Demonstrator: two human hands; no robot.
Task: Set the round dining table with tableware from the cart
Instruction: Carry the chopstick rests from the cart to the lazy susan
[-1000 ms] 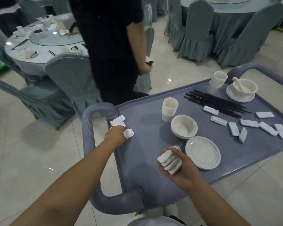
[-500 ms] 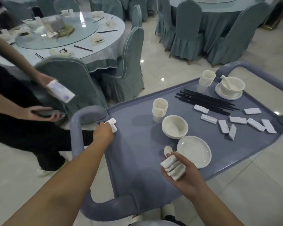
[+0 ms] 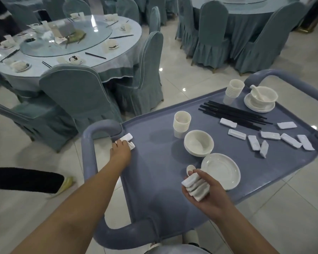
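Two round tables (image 3: 121, 57) beyond grey cart (image 3: 154, 180).

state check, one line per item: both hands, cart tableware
left hand: gripping chopstick rests at cart corner
right hand: holding rest stack
bowl: upright, empty
plate: flat, empty
near cup stack: upright, nested
chopsticks: lying bundled

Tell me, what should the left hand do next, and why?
Probably close on the two white chopstick rests in the cart's near-left corner and lift them. The left hand already rests on them, and the right hand grips a stack of rests.
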